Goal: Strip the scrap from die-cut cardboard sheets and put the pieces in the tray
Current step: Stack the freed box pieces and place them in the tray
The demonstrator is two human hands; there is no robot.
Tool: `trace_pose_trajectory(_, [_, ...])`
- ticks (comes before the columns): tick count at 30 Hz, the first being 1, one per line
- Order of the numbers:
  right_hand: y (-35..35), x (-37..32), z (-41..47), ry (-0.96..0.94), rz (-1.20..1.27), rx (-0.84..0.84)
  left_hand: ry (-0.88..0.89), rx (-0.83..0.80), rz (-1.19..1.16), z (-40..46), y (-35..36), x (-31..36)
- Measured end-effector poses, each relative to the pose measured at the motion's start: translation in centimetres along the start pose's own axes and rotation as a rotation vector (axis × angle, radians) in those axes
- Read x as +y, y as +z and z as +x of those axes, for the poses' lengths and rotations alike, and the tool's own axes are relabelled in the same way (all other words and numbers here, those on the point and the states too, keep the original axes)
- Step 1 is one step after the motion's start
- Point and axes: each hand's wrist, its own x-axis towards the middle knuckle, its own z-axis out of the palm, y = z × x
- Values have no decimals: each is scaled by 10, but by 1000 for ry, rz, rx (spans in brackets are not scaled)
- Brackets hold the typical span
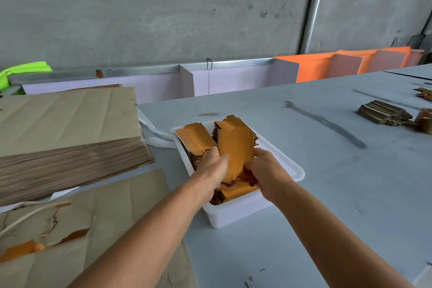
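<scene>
Hands, left (214, 166) and right (266, 170), each grip one stack of pieces (236, 147) from opposite sides; likely squaring it inside the tray (297, 174).

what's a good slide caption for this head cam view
Both hands, left and right, lower a bundle of orange die-cut pieces into the white tray.

Tray (297, 174) mid-counter (304, 124), cardboard pieces (236, 145) inside (some standing on edge); sheet stack (67, 128) to its left, torn sheet (98, 224) before that; loose bundle (383, 112) far right; wall (163, 7) behind
</scene>
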Motion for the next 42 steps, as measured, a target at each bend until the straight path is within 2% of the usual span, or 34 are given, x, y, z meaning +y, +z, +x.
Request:
trace_pose_trajectory(5, [-7, -8, 8, -31, 65, 117, -30, 136, -150, 11, 1, 1])
trace_pose_trajectory(8, [-7, -14, 13, -1, 119, 134, -4, 213, -159, 21, 1, 6])
trace_pose_trajectory(15, [-19, -36, 56, -34, 158, 216, 27, 144, -396, 49, 3, 22])
trace_pose_trajectory(20, [-19, -42, 94, -53, 82, 283, 71, 276, -316, 82, 12, 23])
trace_pose_trajectory(29, [-14, -44, 137, -143, -145, 343, 96, 375, -147, 122, 26, 13])
trace_pose_trajectory(33, [-11, -35, 147, -177, -278, 386, 167, 400, 21, 122, 24, 15])
trace_pose_trajectory(37, [-10, -26, 151, -210, -466, 441, 165, 391, 199, 126, 27, 9])
trace_pose_trajectory(40, [-4, -23, 152, -255, -737, 476, 197, 356, 279, 125, 26, 6])
trace_pose_trajectory(42, [1, -20, 151, -271, -878, 436, 220, 325, 341, 119, 25, 6])
